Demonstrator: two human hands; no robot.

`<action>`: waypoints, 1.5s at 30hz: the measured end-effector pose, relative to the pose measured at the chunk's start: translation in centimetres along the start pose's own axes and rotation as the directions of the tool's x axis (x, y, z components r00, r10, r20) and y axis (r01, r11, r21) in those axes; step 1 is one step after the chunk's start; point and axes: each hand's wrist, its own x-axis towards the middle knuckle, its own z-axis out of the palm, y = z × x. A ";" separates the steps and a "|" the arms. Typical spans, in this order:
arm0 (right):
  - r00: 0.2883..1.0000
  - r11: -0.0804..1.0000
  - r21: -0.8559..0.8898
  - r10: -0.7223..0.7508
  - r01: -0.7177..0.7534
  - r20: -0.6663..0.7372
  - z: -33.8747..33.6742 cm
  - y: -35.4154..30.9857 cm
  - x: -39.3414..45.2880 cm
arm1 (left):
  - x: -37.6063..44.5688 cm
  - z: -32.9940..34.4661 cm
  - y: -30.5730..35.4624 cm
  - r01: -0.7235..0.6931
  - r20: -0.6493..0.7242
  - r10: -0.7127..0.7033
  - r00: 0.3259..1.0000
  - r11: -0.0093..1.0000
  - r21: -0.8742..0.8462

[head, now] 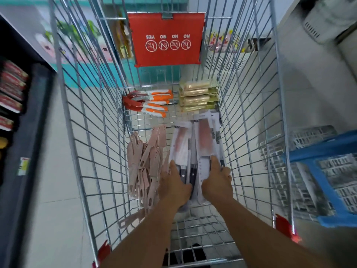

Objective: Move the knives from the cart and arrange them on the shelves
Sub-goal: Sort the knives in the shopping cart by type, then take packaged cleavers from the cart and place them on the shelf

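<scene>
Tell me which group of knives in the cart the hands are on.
The white-packaged cleavers at near right; left hand and right hand grip them. Pink, orange and tan groups lie untouched.

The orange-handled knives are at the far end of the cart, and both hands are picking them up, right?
Not quite. The head view shows the orange-handled knives at the far end of the cart, but untouched. The left hand and right hand are instead on the packaged black-handled knives nearer the person.
</scene>
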 end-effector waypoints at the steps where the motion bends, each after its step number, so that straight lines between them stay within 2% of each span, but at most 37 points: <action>1: 1.000 1.000 -0.015 -0.004 0.004 -0.011 -0.5 -0.1 -0.5 | -0.6 -0.6 0.1 0.004 0.003 -0.004 1.000 1.000 -0.004; 7: 0.998 0.999 0.000 -0.048 0.048 -0.028 -2.8 -1.2 -3.7 | -4.8 -3.8 1.0 0.014 -0.049 -0.015 0.999 1.000 -0.022; 10: 0.997 0.995 0.063 -0.073 0.075 -0.032 -4.2 -1.9 -5.4 | -7.1 -5.5 2.0 -0.005 -0.113 0.002 0.994 1.000 -0.022; 14: 0.982 0.977 0.114 -0.175 0.182 -0.063 -6.5 -3.0 -7.6 | -10.4 -7.4 3.2 -0.069 -0.196 0.055 0.979 0.995 -0.066; 18: 0.948 0.943 0.109 -0.305 0.314 -0.092 -9.4 -4.8 -9.9 | -13.6 -9.5 4.8 -0.108 -0.345 0.083 0.935 0.993 -0.054; 22: 0.885 0.884 0.089 -0.447 0.459 -0.129 -12.5 -7.4 -12.9 | -17.4 -12.3 6.2 -0.164 -0.489 0.074 0.869 0.976 -0.144; 27: 0.757 0.754 0.100 -0.628 0.650 -0.181 -15.4 -10.8 -17.4 | -22.5 -16.6 6.8 -0.194 -0.670 -0.009 0.742 0.954 -0.228; 33: 0.527 0.514 0.120 -0.834 0.849 -0.161 -15.8 -15.3 -24.2 | -28.9 -21.5 3.6 -0.258 -0.817 -0.100 0.568 0.921 -0.292; 38: 0.368 0.354 0.153 -0.927 0.922 -0.074 -13.8 -18.7 -32.3 | -35.5 -24.6 -1.7 -0.254 -0.876 -0.258 0.408 0.889 -0.381; 45: 0.133 0.139 0.276 -0.990 0.951 0.039 -6.9 -21.8 -46.8 | -47.3 -27.0 -12.7 -0.234 -0.887 -0.428 0.173 0.857 -0.459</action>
